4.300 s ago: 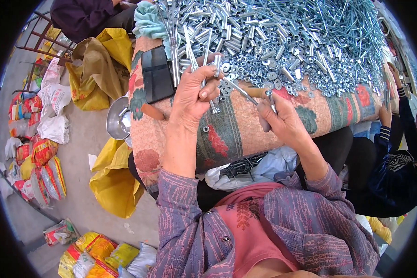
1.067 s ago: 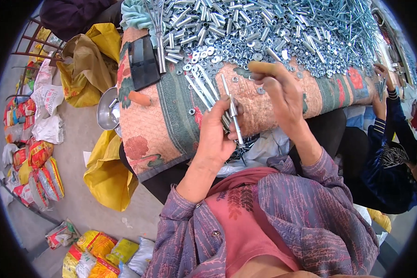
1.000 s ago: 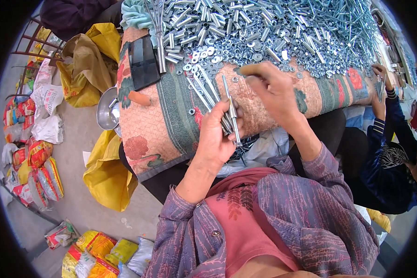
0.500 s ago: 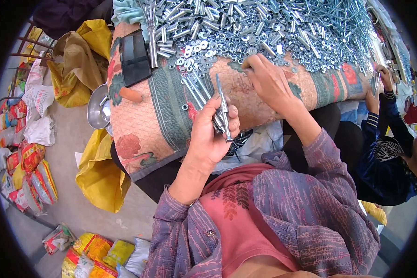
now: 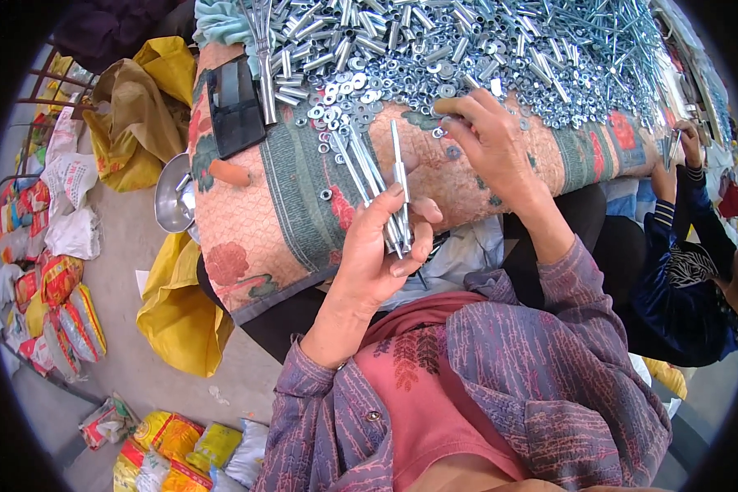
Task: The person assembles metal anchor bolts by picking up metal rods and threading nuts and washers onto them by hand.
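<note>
Several long metal anchor bolts [image 5: 361, 170] with sleeves lie in my left hand [image 5: 379, 239], which is closed round their lower ends. One of them, a bolt with a sleeve [image 5: 398, 168], stands apart from the bundle and points away from me. My right hand [image 5: 494, 146] is bent over the near edge of the hardware pile, thumb and fingers drawn together. A tan cover [image 5: 448, 106] sits on one fingertip. A small metal ring [image 5: 439, 132] shows at the thumb tip; whether it is a nut or a washer I cannot tell. Loose washers [image 5: 348, 88] lie just beyond the bolts.
Metal sleeves [image 5: 369, 33] and long bolts [image 5: 619, 57] heap across the far side of the patterned cloth [image 5: 303, 205]. A black phone-like slab [image 5: 236, 107], an orange stub [image 5: 230, 173] and a metal bowl [image 5: 172, 195] are at left. Another person's hands [image 5: 687, 143] work at right.
My left hand has shifted slightly right and down, and its separate bolt now stands more upright. My right hand has moved slightly right, and a small ring now shows at its thumb.
</note>
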Motion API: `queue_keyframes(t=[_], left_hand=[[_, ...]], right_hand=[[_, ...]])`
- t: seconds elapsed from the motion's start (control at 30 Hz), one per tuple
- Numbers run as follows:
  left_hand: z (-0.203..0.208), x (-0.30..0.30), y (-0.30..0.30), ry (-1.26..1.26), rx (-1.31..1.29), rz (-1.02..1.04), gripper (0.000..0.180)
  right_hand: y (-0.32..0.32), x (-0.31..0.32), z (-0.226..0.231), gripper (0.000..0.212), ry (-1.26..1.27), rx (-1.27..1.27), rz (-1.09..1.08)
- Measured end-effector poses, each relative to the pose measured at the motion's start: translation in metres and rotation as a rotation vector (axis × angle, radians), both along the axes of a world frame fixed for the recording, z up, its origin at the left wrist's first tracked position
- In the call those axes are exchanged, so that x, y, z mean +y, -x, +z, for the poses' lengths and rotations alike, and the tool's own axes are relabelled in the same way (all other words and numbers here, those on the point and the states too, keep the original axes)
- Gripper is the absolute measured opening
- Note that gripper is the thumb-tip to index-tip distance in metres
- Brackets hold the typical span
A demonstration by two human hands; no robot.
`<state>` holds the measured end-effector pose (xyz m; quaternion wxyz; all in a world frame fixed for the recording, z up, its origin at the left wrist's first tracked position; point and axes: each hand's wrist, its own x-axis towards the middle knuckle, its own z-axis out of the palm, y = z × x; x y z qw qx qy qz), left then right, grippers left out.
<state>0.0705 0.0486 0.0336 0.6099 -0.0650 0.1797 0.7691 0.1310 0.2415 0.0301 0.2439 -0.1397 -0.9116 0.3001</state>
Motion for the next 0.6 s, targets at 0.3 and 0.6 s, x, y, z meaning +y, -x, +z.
queue_keyframes(t=[0.3, 0.6], left_hand=[[-0.016, -0.003, 0.003, 0.074, 0.044, 0.041, 0.025], [-0.012, 0.001, -0.004, 0.221, 0.106, 0.017, 0.017]], right_hand=[[-0.008, -0.009, -0.011, 0.019, -0.04, -0.097, -0.03], [0.001, -0.004, -0.017, 0.01, -0.233, -0.072, -0.039]])
